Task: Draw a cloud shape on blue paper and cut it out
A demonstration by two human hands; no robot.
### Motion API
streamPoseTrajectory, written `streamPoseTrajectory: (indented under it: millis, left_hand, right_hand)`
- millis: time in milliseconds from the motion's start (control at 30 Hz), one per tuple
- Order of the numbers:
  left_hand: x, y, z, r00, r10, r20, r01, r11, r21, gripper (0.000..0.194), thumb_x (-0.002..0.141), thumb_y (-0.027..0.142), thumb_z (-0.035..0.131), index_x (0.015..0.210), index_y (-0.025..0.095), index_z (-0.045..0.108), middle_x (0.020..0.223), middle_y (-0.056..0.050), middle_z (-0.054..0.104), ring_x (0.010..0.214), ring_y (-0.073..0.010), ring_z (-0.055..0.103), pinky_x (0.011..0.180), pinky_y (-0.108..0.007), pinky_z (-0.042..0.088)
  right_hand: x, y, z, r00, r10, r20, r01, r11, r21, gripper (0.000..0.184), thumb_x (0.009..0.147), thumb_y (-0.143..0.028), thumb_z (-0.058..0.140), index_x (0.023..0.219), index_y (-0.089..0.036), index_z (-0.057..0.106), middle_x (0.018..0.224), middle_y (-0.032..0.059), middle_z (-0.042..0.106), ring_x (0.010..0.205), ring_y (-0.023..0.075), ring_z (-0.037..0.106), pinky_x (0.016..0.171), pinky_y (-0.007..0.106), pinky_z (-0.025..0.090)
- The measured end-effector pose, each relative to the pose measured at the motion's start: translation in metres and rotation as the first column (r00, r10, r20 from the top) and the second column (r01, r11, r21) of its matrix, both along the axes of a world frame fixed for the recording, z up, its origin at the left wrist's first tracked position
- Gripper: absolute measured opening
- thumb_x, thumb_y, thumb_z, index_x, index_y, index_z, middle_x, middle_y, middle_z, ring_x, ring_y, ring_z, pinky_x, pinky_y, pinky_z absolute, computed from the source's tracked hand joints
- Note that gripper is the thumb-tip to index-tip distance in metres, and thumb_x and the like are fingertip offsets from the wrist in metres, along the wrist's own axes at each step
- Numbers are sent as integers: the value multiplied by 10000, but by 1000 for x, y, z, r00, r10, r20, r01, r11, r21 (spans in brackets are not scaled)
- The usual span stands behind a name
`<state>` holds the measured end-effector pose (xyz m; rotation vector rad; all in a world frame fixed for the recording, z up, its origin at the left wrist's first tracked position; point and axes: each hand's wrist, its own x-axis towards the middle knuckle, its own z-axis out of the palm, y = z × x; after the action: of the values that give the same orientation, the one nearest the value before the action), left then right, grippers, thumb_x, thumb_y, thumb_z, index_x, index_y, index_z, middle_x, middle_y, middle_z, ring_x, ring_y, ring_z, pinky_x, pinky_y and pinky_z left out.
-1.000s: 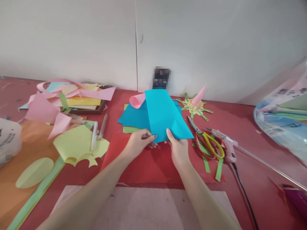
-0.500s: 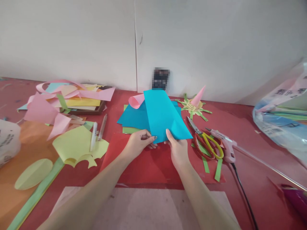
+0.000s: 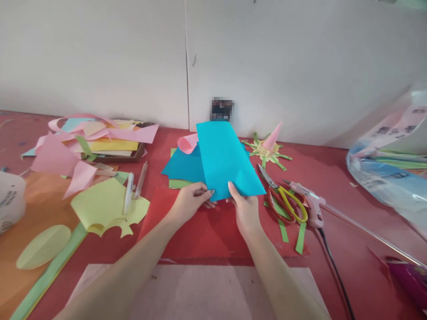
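Observation:
A bright blue sheet of paper [image 3: 225, 155] is held up over the middle of the table, its near edge between my two hands. My left hand [image 3: 193, 198] pinches its lower left corner with thumb and fingers. Along the near edge further right, my right hand [image 3: 245, 206] grips the sheet, thumb on top and fingers underneath. Behind it lie darker blue sheets [image 3: 183, 164] on green paper [image 3: 180, 183], with a rolled pink piece [image 3: 187, 143] on top. Under my hands is a red sheet [image 3: 200, 235].
Right of my hands lie scissors [image 3: 283, 200], green strips [image 3: 300, 238], a pink glue gun [image 3: 310, 202] with a cord, and a paper piece with a pink cone [image 3: 268, 149]. At left are paper scraps [image 3: 56, 155], yellow paper [image 3: 96, 204], a white marker [image 3: 128, 193] and a plastic bag [image 3: 11, 200].
Both hands keep their hold on the blue sheet, which has barely moved. The whole view has shifted slightly.

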<state>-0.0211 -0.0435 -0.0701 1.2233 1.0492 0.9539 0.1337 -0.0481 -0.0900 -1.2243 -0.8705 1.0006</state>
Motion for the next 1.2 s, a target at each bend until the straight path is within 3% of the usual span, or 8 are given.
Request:
streamPoseTrajectory:
  millis: [100,233,333,533,667,800,1000,1200]
  left_hand:
    - [-1,0,-1,1000,-30,-1,30,999,18,274,752,407,621,688,164,511,604,-10,674,552,-145,652,575,-260,532]
    - [-1,0,1,998,-54,-35,56,997,44,295,749,420,618,650,168,500,580,4,658,526,-130,634,545,-241,513]
    - [-3,1,2,996,-55,-64,57,998,39,298,752,411,614,636,174,475,570,5,654,516,-127,627,533,-240,509]
    - [-27,11,-1,984,-79,-158,89,994,58,281,764,403,606,654,170,495,582,-5,658,533,-129,634,550,-248,518]
    - [-41,16,0,977,-140,-159,148,988,39,289,752,410,617,648,174,485,580,-4,662,517,-130,631,541,-254,524]
    - [-46,17,4,969,-178,-172,184,983,16,301,749,407,620,628,179,466,584,-5,664,519,-131,633,544,-256,524]
    - [-51,20,3,966,-194,-170,197,980,-4,300,743,412,625,644,180,462,591,-5,668,523,-134,637,552,-261,526]
    - [-54,20,1,967,-214,-140,215,977,-8,287,740,398,630,665,183,457,577,7,663,509,-129,630,538,-254,522]
  right_hand:
    - [-1,0,5,994,58,-94,-56,998,27,429,662,-360,715,1025,-143,642,1057,96,664,992,300,589,864,458,471]
    - [8,4,12,943,111,-313,-98,994,57,587,647,-303,739,1197,-253,541,1189,38,603,1054,286,569,799,452,520]
    - [22,8,17,934,110,-341,-118,993,-4,549,606,-285,771,1124,-229,597,1114,52,640,1025,296,585,748,434,542]
    - [43,9,27,964,236,-122,-245,967,-62,341,617,-360,754,902,-192,674,913,21,684,857,249,643,695,354,560]
    - [46,7,27,933,350,80,-344,935,-82,303,654,-433,709,808,-182,637,689,-10,652,563,212,665,522,318,545]
    - [48,6,26,880,466,89,-453,882,-129,322,691,-482,660,697,-186,535,471,-24,593,435,220,634,467,324,519]
    - [51,4,33,807,584,92,-570,810,-142,317,795,-457,560,901,-159,546,652,52,697,446,186,639,489,305,521]
    - [52,5,32,825,565,23,-561,824,-82,316,738,-381,643,986,-186,620,841,38,708,711,219,675,658,374,544]
